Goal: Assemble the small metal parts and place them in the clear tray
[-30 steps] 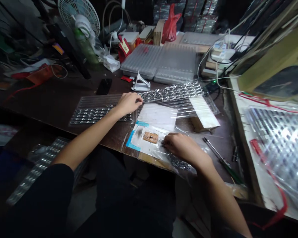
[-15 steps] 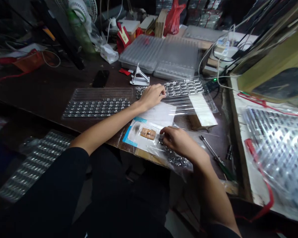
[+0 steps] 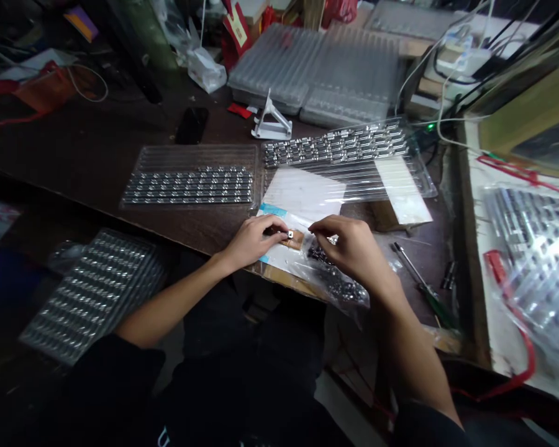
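My left hand pinches a small metal part over a brown wooden block on the taped white sheet. Just right of the block, my right hand has thumb and forefinger drawn together; whatever is between them is too small to make out. Below that hand lies a pile of small dark metal pieces on clear plastic. Behind, a clear ribbed tray holds rows of shiny parts. A second clear tray to the left carries rows of similar parts.
A screwdriver lies to the right, near a white-topped block. A white stand and a phone sit farther back. Stacked clear trays stand behind them. More filled trays are low on the left.
My left hand has come from the rows in the right-hand tray down to the wooden block, with a small metal part in its fingers. My right hand stays by the pile. The view has tipped downward.
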Demonstrator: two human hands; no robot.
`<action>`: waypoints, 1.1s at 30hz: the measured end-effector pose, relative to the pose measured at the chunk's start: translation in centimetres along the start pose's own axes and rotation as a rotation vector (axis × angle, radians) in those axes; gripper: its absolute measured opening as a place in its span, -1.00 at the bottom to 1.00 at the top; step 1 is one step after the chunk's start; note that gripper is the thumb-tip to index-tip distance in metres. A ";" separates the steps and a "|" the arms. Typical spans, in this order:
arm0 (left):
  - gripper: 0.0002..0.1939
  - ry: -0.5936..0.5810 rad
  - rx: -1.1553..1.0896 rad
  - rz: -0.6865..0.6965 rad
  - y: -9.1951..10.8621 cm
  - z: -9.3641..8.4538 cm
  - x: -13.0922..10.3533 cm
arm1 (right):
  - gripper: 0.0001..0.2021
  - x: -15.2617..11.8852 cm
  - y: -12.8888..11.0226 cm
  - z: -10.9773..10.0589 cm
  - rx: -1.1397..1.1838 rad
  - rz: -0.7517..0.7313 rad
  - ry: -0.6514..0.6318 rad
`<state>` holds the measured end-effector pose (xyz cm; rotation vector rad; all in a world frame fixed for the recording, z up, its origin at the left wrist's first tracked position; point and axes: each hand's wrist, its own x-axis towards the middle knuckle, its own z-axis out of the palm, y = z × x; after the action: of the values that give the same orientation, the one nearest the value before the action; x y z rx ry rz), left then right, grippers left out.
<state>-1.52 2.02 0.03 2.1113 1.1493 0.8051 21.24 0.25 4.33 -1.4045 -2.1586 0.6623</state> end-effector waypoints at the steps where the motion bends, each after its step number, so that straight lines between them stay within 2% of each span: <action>1: -0.95 -0.003 0.011 0.005 -0.1 0.1 0.0 | -0.76 0.1 0.0 0.2 -0.004 0.010 0.003; 7: -0.97 0.017 0.109 0.046 -0.2 0.5 -0.3 | -0.82 0.5 0.1 1.2 -0.071 0.011 -0.029; 13: -0.99 0.009 0.065 0.054 -0.3 0.6 -0.3 | -0.81 0.8 -0.5 2.3 -0.200 0.032 -0.087; 16: -0.99 0.103 0.025 0.032 -0.3 0.2 -0.3 | -0.82 1.0 -0.6 2.9 -0.192 0.016 -0.090; 19: -0.97 0.177 0.086 -0.034 -0.4 -0.3 -1.0 | -0.83 1.1 -1.0 3.4 -0.140 -0.025 -0.144; 24: -0.88 0.054 0.238 -0.030 -0.7 -0.9 -2.4 | -0.77 1.0 -1.9 3.9 -0.308 -0.105 -0.208; 28: -0.90 0.087 0.220 -0.039 -0.4 -0.8 -2.2 | -0.76 0.8 -1.8 3.2 -0.284 -0.111 -0.241; 33: -0.95 0.165 0.106 -0.010 1.1 0.5 -0.9 | -0.82 0.2 -0.6 0.6 -0.310 0.028 -0.239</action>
<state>-1.03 0.68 0.31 2.1556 1.3136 0.9470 20.44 0.14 4.28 -1.5817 -2.5198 0.5454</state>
